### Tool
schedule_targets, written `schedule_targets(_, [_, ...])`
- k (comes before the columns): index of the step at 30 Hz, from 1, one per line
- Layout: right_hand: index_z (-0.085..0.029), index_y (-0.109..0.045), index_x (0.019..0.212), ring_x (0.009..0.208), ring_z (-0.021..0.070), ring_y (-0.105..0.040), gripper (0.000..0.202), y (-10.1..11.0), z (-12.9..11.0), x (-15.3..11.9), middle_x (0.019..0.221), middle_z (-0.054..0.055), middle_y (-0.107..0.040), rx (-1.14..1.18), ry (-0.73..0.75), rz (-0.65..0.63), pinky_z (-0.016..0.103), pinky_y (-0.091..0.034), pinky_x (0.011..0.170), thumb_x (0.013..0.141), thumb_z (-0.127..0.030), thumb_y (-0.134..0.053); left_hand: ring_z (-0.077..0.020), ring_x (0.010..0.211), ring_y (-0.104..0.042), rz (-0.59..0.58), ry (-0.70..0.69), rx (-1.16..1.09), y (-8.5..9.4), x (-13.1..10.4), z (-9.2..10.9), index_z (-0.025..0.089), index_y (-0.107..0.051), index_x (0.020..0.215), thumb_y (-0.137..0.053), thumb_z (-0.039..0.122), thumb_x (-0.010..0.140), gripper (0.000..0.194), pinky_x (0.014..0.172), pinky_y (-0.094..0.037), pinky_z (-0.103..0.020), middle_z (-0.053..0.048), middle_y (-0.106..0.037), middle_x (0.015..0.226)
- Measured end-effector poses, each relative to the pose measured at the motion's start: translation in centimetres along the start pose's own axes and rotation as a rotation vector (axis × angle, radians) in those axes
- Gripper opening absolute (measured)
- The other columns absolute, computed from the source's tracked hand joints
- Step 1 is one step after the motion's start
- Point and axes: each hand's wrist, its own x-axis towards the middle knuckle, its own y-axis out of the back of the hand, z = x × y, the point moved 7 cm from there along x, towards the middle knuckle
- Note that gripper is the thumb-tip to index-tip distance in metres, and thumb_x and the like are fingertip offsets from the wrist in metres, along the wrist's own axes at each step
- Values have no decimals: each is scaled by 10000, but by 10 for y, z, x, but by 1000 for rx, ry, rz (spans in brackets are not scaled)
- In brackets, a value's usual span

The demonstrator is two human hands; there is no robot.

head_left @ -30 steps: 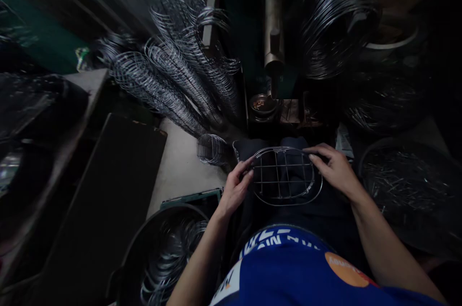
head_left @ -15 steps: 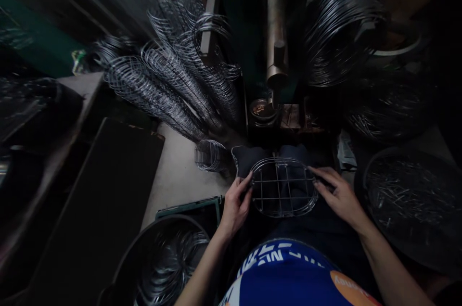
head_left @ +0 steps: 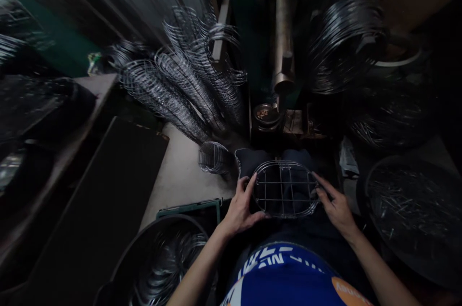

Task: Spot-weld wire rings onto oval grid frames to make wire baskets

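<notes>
An oval wire basket (head_left: 277,183) of thin metal rods, with a grid across it and closely spaced rim rings, is held level over my lap. My left hand (head_left: 241,212) holds its left end, the index finger on the rim and the thumb reaching to the lower edge. At the opposite end, my right hand (head_left: 335,205) grips the rim with thumb and fingers. Dark trousers (head_left: 252,156) show beneath the basket. A metal machine arm (head_left: 284,41) points down just beyond my knees, with a small round dish (head_left: 266,113) beside its tip.
Tall stacks of wire rings (head_left: 180,89) lean at the left. One short wire stack (head_left: 212,157) stands near my left knee. A tub of wire rings (head_left: 119,267) is at lower left, a basin of short rods (head_left: 407,200) at right. A wire coil (head_left: 346,41) hangs at upper right.
My left hand has spread, its thumb moving down to the basket's lower edge. The basket stays between both hands, and the whole view has shifted slightly.
</notes>
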Motion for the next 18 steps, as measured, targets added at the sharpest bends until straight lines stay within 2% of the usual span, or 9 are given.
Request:
schedule_targets(5, [-253,-593,1445,927,190,-742,514,-6,6,-6,1118,49,-767,66,-37,43,271,-618,810,983,-471,-537,-387,1369,-479,8,-59,10,-4,8,2,389,-83,1618,-849,594,672,1235,1101,-473,-554,-127,-300,1535])
schedule_targets(10, [-234,-627,1412,1115,238,-709,534,-3,1,-9,1234,65,-736,73,-48,78,336,-574,987,959,-509,-555,-383,1362,-500,14,-94,6,5,9,8,318,-155,1620,-865,580,653,1227,1116,-458,-540,-147,-419,1513])
schedule_targets(13, [-228,-611,1428,1115,245,-712,547,3,-8,-6,1235,78,-736,113,-56,79,343,-567,1002,957,-504,-574,-381,1417,-452,-17,-187,65,29,14,29,278,-197,1615,-856,613,653,1213,1162,-412,-517,-168,-429,1544])
schedule_targets(15, [-239,-586,1451,1090,241,-722,553,4,-11,-1,1211,74,-746,126,-48,68,347,-571,998,960,-493,-576,-373,1367,-514,-90,-254,198,52,23,48,296,-261,1600,-846,640,652,1166,1123,-452,-491,-153,-501,1497])
schedule_targets(16, [-248,-579,1456,1098,242,-719,552,3,-10,2,1215,69,-745,119,-39,56,358,-564,1012,961,-491,-574,-367,1297,-574,-127,-270,300,66,31,58,314,-328,1576,-844,642,651,1109,1064,-496,-472,-138,-557,1438])
schedule_targets(18, [-271,-590,1444,1193,254,-678,534,-2,-4,9,1294,58,-712,95,-14,31,402,-513,1085,963,-502,-562,-340,1139,-659,-119,-292,521,103,55,78,335,-535,1447,-822,603,700,845,924,-558,-422,-107,-633,1292])
